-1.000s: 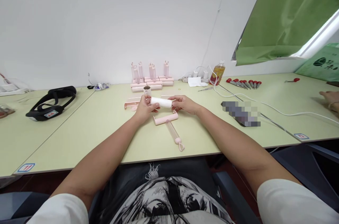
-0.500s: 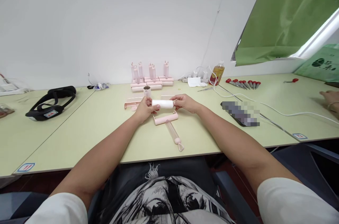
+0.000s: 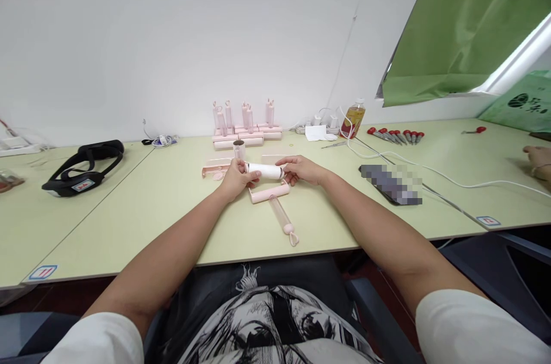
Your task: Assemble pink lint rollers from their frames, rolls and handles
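Note:
My left hand (image 3: 235, 178) and my right hand (image 3: 300, 169) each pinch one end of a white paper roll (image 3: 264, 171), held level just above the pale green table (image 3: 163, 203). Directly under the roll lies a pink lint-roller frame (image 3: 269, 193), its clear pink handle (image 3: 283, 219) pointing toward me. Behind my left hand a pink cover piece (image 3: 214, 167) rests on the table, and a small roll core (image 3: 239, 148) stands upright beyond it.
Several finished pink rollers (image 3: 245, 123) stand at the back. A black headset (image 3: 84, 167) lies left. A phone (image 3: 391, 183), white cable (image 3: 465, 185), drink bottle (image 3: 353, 118) and red-handled screwdrivers (image 3: 396, 135) lie right. Another person's hand (image 3: 538, 158) rests at the far right edge.
The white roll has dropped slightly toward the pink frame, and both hands moved down with it. The other person's hand shifted a little at the right edge.

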A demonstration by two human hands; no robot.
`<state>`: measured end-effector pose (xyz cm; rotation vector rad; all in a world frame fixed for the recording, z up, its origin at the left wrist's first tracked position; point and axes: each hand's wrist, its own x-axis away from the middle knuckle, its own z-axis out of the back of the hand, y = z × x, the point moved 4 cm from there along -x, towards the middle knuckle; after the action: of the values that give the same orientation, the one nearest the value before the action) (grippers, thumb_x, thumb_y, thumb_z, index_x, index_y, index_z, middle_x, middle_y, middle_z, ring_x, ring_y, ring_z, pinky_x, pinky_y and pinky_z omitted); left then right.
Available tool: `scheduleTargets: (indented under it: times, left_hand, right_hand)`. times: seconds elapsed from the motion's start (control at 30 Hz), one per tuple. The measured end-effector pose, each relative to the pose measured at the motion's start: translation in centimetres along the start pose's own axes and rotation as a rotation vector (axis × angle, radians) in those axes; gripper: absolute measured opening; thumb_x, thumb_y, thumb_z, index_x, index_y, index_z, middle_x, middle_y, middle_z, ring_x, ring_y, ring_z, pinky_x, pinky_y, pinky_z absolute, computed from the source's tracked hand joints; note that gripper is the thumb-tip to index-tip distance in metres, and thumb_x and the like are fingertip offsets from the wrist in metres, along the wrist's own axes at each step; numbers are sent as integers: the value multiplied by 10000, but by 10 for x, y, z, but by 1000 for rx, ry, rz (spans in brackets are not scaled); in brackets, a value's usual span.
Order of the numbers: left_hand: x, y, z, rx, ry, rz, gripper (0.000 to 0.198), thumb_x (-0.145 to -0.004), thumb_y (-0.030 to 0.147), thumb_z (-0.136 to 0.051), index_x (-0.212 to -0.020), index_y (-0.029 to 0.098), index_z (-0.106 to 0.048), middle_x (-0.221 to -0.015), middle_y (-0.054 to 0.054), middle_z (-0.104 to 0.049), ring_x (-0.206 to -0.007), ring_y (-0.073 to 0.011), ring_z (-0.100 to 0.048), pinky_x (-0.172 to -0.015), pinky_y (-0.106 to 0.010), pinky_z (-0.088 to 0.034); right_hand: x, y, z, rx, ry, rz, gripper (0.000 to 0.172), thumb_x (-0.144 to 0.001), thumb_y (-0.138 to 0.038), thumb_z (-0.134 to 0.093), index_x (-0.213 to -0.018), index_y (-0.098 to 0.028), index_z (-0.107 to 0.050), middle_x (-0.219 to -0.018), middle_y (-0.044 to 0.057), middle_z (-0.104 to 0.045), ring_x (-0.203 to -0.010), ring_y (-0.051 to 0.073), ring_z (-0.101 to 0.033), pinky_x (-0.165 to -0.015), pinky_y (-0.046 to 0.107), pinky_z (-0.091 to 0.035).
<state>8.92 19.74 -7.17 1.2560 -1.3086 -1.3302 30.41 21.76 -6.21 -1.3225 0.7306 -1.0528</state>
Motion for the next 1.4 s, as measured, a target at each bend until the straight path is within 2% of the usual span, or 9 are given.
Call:
scheduleTargets:
  times: [0.23,0.47,0.73,0.83,0.93,1.03,1.2,1.3,1.4]
  left_hand:
    - [1,0,0,-5,31,27,647,-582,254,-873,-904,222,-314,-764,24,-639,-586,-166,-676,-479,-265,-538]
    - [0,1,-1,38,36,29,639,-599,252,-865,-904,224,-305,-807,10,-651,-604,-170,-682,-487,-284,-554]
    - [0,3,-3,120,19,11,678,-573,338,-886,-913,223,-311,-868,-5,-647,-639,-171,-696,-506,-295,-576]
    - [0,4,-4,146,-8,24,656,-594,448,-861,-902,221,-327,-844,2,-633,-619,-166,-692,-480,-272,-561]
    - [1,5,-5,153,-39,39,621,-619,523,-823,-885,214,-355,-789,5,-623,-562,-150,-669,-415,-223,-504]
    - [3,6,-6,140,-47,50,580,-631,492,-823,-880,206,-385,-837,-23,-651,-547,-124,-649,-408,-211,-492]
    - [3,3,-4,58,-24,104,420,-644,329,-824,-837,175,-485,-767,-6,-620,-548,-128,-640,-397,-219,-499]
    - [0,-2,-3,-5,-30,135,303,-661,263,-799,-736,159,-524,-654,7,-573,-536,-138,-631,-393,-224,-500]
    - [-4,-6,-3,-57,-24,142,256,-653,198,-794,-729,156,-553,-648,-13,-601,-521,-147,-630,-379,-223,-484]
  right_hand:
    - [-9,11,9,64,92,19,306,-675,-189,-771,-944,-155,-629,-674,45,-675,-538,150,-629,-392,230,-502]
    - [-8,3,13,168,241,150,178,-701,-314,-732,-767,-170,-650,-600,-17,-559,-532,103,-500,-398,198,-356]
    - [2,-12,-11,139,132,294,337,-623,-435,-754,-628,-160,-559,-597,-53,-481,-588,94,-446,-560,233,-355]
    - [2,-13,-11,99,161,331,343,-618,-427,-747,-614,-171,-519,-597,-56,-460,-590,94,-438,-582,244,-388]
    - [0,-19,-6,56,233,399,335,-644,-444,-723,-652,-185,-511,-640,-48,-474,-643,108,-469,-642,260,-446]
    - [0,-26,7,5,331,475,334,-696,-487,-658,-737,-207,-480,-740,-28,-510,-749,135,-523,-734,294,-492]
    - [12,-36,48,123,743,659,337,-722,-380,-638,-976,-230,-474,-977,22,-581,-833,152,-531,-737,280,-473]
    - [14,-30,65,286,900,606,362,-731,-360,-632,-1031,-220,-487,-1074,61,-609,-839,170,-565,-723,297,-466]
    - [6,-20,69,377,904,476,345,-731,-368,-632,-1018,-218,-511,-1102,76,-620,-825,182,-587,-743,324,-460]
